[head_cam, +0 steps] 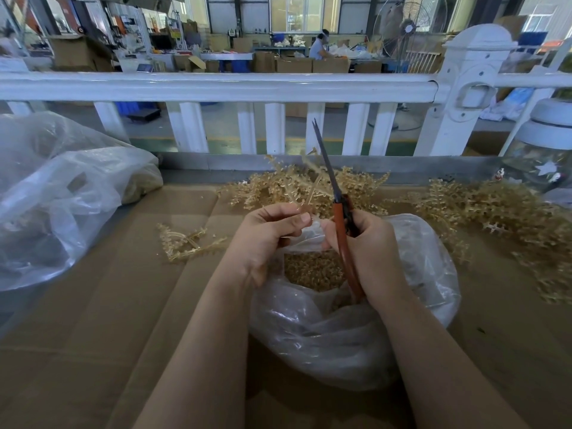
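The left hand (266, 236) pinches the bare stem of a golden plastic sprig (309, 199) between thumb and curled fingers. The sprig rises from the fingertips toward the far side, its frilly tip blending with the pile behind it. Just to its right, the right hand (368, 252) is wrapped around the orange handles of a pair of scissors (332, 187). Their long dark blades point up and away, nearly closed, with only the tips showing a slight gap. The blades stand right beside the sprig's stem; whether they touch it cannot be told. Both hands hover over the open mouth of a clear plastic bag (325, 329), which lies on the near middle of the cardboard-covered table (108, 305) and holds a heap of small golden cut pieces (312, 269). Beyond the hands lies a loose pile of sprigs (278, 184), and a larger pile (501, 212) spreads along the right. A few stray sprigs (182, 243) lie on the cardboard left of the left hand. A big crumpled plastic bag (62, 196) fills the far left, a white railing (216, 85) runs along the table's far edge, and a glass jar (544, 156) stands at the far right.
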Motion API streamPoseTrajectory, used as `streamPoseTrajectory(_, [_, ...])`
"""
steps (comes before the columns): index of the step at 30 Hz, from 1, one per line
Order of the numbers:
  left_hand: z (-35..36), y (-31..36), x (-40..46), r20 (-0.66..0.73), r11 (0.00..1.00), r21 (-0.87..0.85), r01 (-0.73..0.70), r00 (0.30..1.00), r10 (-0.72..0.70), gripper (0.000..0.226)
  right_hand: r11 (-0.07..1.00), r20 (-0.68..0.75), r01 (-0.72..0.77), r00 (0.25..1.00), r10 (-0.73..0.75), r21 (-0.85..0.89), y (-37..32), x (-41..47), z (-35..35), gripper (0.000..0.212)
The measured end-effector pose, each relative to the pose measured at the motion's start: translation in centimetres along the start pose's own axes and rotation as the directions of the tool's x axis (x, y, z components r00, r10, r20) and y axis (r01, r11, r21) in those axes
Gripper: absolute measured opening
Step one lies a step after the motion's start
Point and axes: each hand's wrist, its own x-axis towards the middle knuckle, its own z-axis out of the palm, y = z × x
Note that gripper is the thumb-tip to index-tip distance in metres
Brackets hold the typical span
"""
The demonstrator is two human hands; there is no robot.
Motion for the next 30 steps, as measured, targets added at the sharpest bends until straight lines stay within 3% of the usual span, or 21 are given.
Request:
streamPoseTrajectory(5, [-0.19,0.06,0.0,0.017,0.998,-0.042,-0.036,0.999,0.037,0.005,1.0,-0.023,-0.001,1.0,0.0,-0.021,-0.02,-0.1,0.03,0.02])
streamPoseTrajectory(9, [-0.35,0.07,0.07,-0.035,0.998,-0.031,-0.06,0.998,0.059,0.005,0.997,-0.023,0.017,1.0,-0.018,-0.069,0.01,-0.14,-0.03,0.019])
streamPoseTrajectory(12, [-0.31,-0.07,0.19,-0.063,0.995,-0.022,-0.099,0.993,0.098,0.005,0.983,-0.07,0.052,0.995,-0.065,-0.179,0.21,-0.25,0.1,0.023])
streamPoseTrajectory(16, [-0.3,0.07,0.31,-0.152,0.987,-0.05,-0.155,0.978,0.146,0.006,0.902,-0.165,0.15,0.958,-0.234,-0.405,0.23,-0.74,-0.07,0.038])
streamPoseTrajectory(20, [-0.34,0.16,0.3,-0.201,0.982,-0.034,-0.187,0.964,0.176,0.008,0.847,-0.129,0.27,0.923,-0.363,-0.457,0.13,-0.94,-0.22,0.048])
streamPoseTrajectory(26, [-0.33,0.2,0.19,-0.181,0.969,-0.023,-0.245,0.954,0.237,0.008,0.771,0.03,0.27,0.95,-0.311,-0.577,0.4,-0.71,-0.29,0.056])
streamPoseTrajectory(30, [-0.69,-0.03,0.49,-0.108,0.955,0.047,-0.292,0.949,0.296,0.039,0.73,0.073,0.257,0.959,-0.275,-0.633,0.67,-0.55,-0.34,0.06])
